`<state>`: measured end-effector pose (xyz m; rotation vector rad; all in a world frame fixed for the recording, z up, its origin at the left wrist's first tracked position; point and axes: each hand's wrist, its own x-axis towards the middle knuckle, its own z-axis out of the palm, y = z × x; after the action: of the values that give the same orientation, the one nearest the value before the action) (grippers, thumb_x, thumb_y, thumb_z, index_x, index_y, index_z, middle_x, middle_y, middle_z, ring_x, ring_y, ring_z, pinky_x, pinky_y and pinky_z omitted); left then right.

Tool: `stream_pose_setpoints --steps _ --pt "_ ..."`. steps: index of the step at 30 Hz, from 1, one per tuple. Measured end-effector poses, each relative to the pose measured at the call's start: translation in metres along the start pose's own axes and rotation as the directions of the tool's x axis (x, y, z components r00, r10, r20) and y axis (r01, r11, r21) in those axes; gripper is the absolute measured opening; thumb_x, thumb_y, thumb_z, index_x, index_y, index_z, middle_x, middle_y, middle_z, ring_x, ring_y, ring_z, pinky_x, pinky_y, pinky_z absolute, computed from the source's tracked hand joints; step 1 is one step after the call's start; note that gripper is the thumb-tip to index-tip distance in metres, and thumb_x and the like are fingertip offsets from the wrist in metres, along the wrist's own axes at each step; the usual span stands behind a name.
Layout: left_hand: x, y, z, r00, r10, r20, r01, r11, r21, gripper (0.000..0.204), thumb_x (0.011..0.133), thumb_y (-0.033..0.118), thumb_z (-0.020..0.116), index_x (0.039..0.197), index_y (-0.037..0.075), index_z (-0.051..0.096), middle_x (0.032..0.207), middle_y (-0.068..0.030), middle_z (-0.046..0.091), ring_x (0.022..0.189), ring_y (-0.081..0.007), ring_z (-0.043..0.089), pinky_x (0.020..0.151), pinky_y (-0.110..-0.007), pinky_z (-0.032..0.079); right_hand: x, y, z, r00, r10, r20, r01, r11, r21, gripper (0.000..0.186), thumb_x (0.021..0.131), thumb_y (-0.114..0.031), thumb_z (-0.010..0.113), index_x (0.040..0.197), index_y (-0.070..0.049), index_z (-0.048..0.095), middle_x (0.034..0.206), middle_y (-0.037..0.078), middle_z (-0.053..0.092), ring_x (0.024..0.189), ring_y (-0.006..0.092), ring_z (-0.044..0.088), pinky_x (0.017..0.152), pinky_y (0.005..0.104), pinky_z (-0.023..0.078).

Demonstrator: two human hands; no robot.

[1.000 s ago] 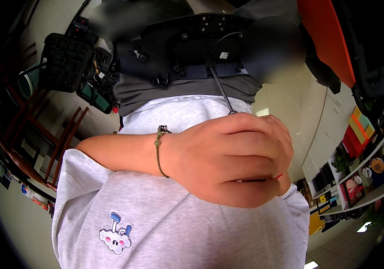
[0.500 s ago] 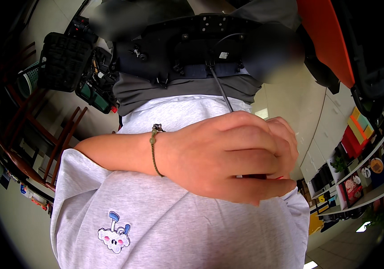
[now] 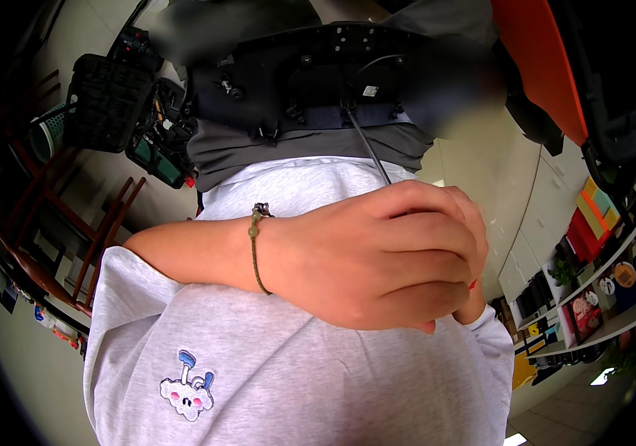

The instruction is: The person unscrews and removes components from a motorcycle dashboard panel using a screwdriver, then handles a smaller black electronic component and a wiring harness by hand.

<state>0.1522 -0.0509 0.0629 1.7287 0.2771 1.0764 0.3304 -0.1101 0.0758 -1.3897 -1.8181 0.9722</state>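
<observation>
- Head view: we curl our left hand (image 3: 377, 260), fingers closed, around our right hand (image 3: 474, 293), just beside the thin black cable (image 3: 368, 152).
- Right hand mostly hidden; grip unclear.
- Better keep the pale grey sweatshirt sleeve (image 3: 258, 379) clear.

Wooden chairs (image 3: 73, 223); colourful shelves (image 3: 600, 290).

white label (image 3: 371, 91): small rectangle on the black rig at the top centre | colourful boxes (image 3: 591, 215): red, orange, green, on the shelves at the right | round signs (image 3: 625, 274): orange and white, lower shelf at the right
</observation>
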Motion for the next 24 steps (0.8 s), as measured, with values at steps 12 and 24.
stream_pose_setpoints --steps 12,24 --pt "-0.003 -0.006 -0.009 0.996 -0.057 0.07 0.055 0.998 0.022 0.04 0.094 0.041 0.066 0.105 0.004 0.074 0.115 -0.0117 0.069 0.105 -0.0279 0.065 0.092 -0.043 0.05 -0.001 0.003 0.0 0.999 -0.054 -0.001 0.053 0.988 -0.146 0.022 0.087 -0.019 0.07 0.098 -0.001 0.065 0.087 0.009 0.07 0.067 0.0242 0.066 0.059 0.0344 0.049" --pt "-0.071 -0.012 -0.121 0.841 -0.481 -0.248 0.521 0.598 0.609 0.019 0.085 -0.009 0.068 0.102 -0.002 0.07 0.101 -0.0111 0.066 0.093 -0.0223 0.065 0.08 -0.031 0.051 0.004 0.006 0.007 0.984 -0.173 0.053 0.166 0.98 0.114 0.041 0.074 -0.019 0.087 0.107 -0.009 0.065 0.106 0.011 0.074 0.06 0.0173 0.064 0.052 0.0269 0.046"
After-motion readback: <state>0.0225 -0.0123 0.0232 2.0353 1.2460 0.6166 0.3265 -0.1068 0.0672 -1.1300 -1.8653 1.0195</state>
